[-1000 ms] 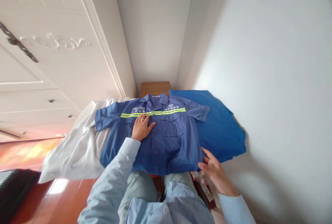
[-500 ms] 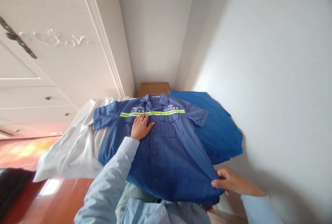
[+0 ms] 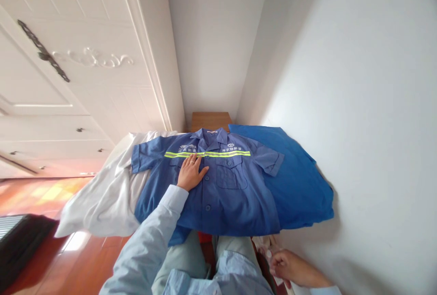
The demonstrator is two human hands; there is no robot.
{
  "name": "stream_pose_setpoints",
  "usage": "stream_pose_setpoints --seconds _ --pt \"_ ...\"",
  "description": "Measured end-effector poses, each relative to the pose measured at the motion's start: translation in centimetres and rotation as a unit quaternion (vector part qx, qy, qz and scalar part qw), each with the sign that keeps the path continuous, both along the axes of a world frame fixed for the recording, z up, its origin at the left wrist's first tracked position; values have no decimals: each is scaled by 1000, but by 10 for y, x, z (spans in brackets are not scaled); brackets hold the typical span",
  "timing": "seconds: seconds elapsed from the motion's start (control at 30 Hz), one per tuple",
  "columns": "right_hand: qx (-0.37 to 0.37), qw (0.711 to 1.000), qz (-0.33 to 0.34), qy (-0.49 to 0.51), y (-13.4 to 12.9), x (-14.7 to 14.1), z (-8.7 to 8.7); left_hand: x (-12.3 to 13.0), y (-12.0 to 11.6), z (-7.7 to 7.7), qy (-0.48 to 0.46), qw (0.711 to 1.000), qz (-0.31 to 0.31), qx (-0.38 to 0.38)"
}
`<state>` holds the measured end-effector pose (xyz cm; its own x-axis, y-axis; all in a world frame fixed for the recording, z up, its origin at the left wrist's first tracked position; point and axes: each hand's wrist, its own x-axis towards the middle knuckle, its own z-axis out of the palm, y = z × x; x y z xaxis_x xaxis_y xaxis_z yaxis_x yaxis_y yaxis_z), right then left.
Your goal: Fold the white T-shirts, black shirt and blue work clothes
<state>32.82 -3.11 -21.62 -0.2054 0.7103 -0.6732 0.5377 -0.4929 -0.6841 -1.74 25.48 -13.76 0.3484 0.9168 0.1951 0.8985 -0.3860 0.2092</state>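
A blue short-sleeved work shirt (image 3: 225, 204) lies spread front side up, with white lettering, chest pockets and a yellow-green reflective stripe. My left hand (image 3: 192, 172) rests flat on its chest just below the stripe, fingers stretched out, a ring on one finger. Down at the lower right, apart from the shirt, my right hand (image 3: 285, 265) has its fingers curled beside a small pale round thing. Whether it grips anything there is too unclear to make out. The shirt's lower hem drops over the near edge toward my legs.
White cloth (image 3: 102, 195) hangs on the left side, and a brighter blue cloth (image 3: 297, 181) lies on the right, against the wall (image 3: 375, 126). A wooden surface (image 3: 211, 119) shows behind the collar. A white cabinet (image 3: 85, 94) stands left, and a dark object (image 3: 27, 245) sits on the reddish floor.
My right hand has let go of the shirt's lower right edge and dropped down beside my legs. The hem has fallen over the near edge. My left hand stays on the chest.
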Motion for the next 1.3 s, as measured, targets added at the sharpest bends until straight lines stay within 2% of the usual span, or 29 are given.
stream_pose_setpoints --seconds 0.07,0.2,0.3,0.4,0.5,0.57,0.67,0.83,0.93,1.0,1.2,1.3 --pt "2 1000 -12 22 6 2 14 0 0 -1 6 1000 2 6" --pt "69 994 -33 82 35 21 72 0 -1 -2 16 1000 8 19" --pt "186 965 -153 101 74 41 114 0 -1 -3 2 1000 8 25" --pt "266 909 -307 98 126 56 135 0 0 -3 -8 1000 5 26" --pt "237 878 -411 65 179 66 139 -1 1 -4 -1 1000 3 24" --pt "212 870 -443 39 208 71 137 -1 1 -4 1 1000 1 24" --pt "203 871 -448 12 241 79 134 -1 2 -5 -6 1000 1 27" --pt "240 856 -458 -3 281 99 138 -2 2 -6 -23 999 2 26" --pt "270 834 -481 -8 297 111 144 -2 2 -5 -28 999 2 22" --pt "274 830 -486 -3 301 114 145 -1 2 -4 -29 999 3 18" --pt "226 860 -456 18 297 108 132 -1 2 -4 -16 1000 -2 13" --pt "240 861 -448 13 301 108 131 -1 3 -5 -13 1000 0 20"
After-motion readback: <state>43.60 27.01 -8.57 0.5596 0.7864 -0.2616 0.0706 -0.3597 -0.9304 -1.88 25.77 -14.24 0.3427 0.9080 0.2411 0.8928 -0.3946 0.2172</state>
